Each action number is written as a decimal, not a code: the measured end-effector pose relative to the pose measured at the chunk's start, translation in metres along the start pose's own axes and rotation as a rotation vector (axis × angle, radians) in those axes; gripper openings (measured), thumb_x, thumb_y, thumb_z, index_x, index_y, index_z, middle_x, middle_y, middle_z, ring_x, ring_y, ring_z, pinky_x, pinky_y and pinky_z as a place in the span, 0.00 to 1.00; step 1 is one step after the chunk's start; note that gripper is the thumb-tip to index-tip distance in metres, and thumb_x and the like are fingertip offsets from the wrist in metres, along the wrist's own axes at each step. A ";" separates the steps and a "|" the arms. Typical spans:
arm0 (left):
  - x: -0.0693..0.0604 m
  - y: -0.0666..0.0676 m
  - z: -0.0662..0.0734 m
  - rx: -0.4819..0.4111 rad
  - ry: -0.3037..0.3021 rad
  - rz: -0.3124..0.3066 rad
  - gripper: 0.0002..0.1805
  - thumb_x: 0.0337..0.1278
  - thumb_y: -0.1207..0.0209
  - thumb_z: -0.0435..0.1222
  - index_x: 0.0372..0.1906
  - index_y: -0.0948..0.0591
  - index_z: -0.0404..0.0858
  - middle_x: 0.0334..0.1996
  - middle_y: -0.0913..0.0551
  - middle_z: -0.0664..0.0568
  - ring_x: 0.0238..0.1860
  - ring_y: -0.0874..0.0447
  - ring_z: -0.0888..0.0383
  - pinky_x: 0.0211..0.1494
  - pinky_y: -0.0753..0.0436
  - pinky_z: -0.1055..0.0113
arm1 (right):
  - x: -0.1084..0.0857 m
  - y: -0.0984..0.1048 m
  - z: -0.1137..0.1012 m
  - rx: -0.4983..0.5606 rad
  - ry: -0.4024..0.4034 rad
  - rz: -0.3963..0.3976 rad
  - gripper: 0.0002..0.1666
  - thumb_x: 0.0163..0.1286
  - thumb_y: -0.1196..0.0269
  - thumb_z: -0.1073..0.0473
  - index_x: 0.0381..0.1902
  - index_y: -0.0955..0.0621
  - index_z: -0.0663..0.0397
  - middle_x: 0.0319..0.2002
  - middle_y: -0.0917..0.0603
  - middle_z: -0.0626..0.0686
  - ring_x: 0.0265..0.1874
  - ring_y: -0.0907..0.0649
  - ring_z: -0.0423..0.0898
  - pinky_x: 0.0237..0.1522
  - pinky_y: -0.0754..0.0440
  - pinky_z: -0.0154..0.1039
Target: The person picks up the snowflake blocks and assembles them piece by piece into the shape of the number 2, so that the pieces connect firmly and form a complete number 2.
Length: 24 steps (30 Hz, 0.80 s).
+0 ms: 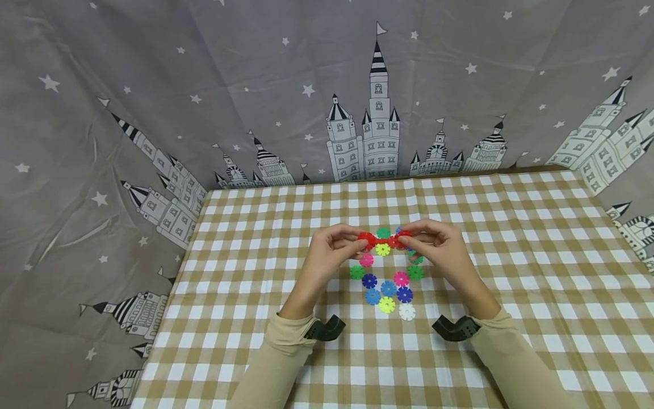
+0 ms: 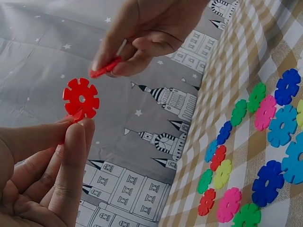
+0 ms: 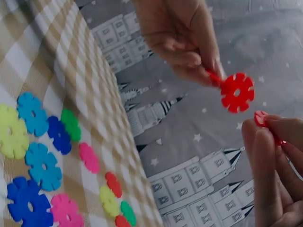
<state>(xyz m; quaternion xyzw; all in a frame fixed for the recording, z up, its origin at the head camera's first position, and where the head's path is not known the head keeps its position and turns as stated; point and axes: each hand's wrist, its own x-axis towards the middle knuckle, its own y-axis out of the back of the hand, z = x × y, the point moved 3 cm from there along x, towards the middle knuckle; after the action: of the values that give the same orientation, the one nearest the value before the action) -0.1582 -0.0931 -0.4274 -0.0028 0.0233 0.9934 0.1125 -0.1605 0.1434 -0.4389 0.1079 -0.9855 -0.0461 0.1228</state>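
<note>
What counts most here is the gap between the red discs at my fingertips: they sit near each other but do not touch. My left grip [image 1: 329, 248] pinches between thumb and fingers, with one toothed disc [image 2: 71, 97] jutting past the fingertips toward my other side, its broad face showing in both wrist views, while a second red piece [image 3: 214, 77] lies edge-on right in the pinch. My right grip [image 1: 438, 245] pinches its own red disc [image 2: 100, 71], which looks turned nearly edge-on, its plane set across that of the toothed one. Being round, they have no long axis; the slots and the tilt matter instead. Neither side is clearly nearer: I hold both about level, raised over the far part of the coloured discs [image 1: 383, 301], fingers angled inward, forearms slanting in from the near side of the table [image 1: 536, 261]. A white disc [image 1: 407, 316] lies closest to me, well apart from the held ones. My right fingers cover much of what they pinch, so I can't say whether it is one piece or two.
</note>
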 end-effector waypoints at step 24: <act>-0.001 -0.001 0.001 -0.004 0.004 -0.024 0.12 0.64 0.32 0.30 0.49 0.14 0.30 0.40 0.12 0.39 0.32 0.09 0.57 0.44 0.09 0.54 | -0.002 -0.007 -0.001 -0.025 0.024 -0.015 0.14 0.71 0.34 0.68 0.54 0.15 0.66 0.45 0.10 0.66 0.33 0.08 0.44 0.30 0.10 0.41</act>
<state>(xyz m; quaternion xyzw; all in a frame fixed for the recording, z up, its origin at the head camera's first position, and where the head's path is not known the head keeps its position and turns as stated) -0.1566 -0.0928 -0.4264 -0.0054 0.0216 0.9920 0.1244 -0.1569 0.1365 -0.4387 0.1143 -0.9824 -0.0579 0.1358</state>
